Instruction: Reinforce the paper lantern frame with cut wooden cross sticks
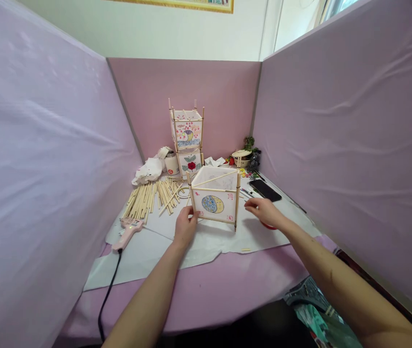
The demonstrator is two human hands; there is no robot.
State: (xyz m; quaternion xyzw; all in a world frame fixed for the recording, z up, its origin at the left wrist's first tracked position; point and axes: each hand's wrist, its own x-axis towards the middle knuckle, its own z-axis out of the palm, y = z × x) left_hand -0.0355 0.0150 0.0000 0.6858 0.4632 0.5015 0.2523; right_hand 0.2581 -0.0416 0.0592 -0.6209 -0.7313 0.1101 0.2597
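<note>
A square lantern frame [213, 205] of thin wooden sticks and white paper panels stands tilted at the middle of the table, with a blue and yellow round drawing on its front. My left hand [186, 226] grips its lower left corner, fingers closed. To the right of the frame and apart from it is my right hand [260, 211], its fingers drawn together; whether they hold something small cannot be made out. Part of a red ring-shaped object [268, 226] shows beneath that hand. Behind the frame rises a taller two-tier lantern [188, 137] with painted panels.
Many loose wooden sticks [142, 200] lie at the left, near a pink glue gun [129, 234] with a black cable. A jar [171, 163] and crumpled white plastic [148, 171] are behind them. A black phone [265, 190] and a basket [241, 159] are at the right.
</note>
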